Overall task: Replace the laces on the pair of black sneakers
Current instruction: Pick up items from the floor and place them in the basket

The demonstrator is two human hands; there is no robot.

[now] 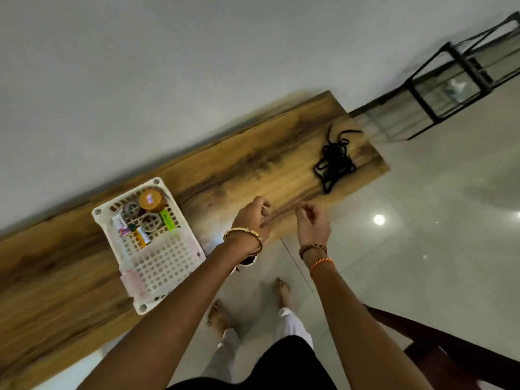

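Left hand (253, 218), right hand (313, 225): ctr frame, fingers loosely curled, holding nothing. Black laces (334, 161): tangled heap, upper right, on wood table (239, 164). White basket (168, 263) w/ small items: left of ctr.

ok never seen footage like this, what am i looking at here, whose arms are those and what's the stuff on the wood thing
There is no machine here. A person wears a wide-angle camera on the head, so this single tilted picture looks down along their own arms. The left hand and right hand hover at the front edge of a wooden table, fingers loosely curled, and both look empty. On the table lie a tangled pile of black laces towards its right end and a white plastic basket of small items to the left. No sneakers show in this view. Below are the person's bare feet on a glossy tiled floor.
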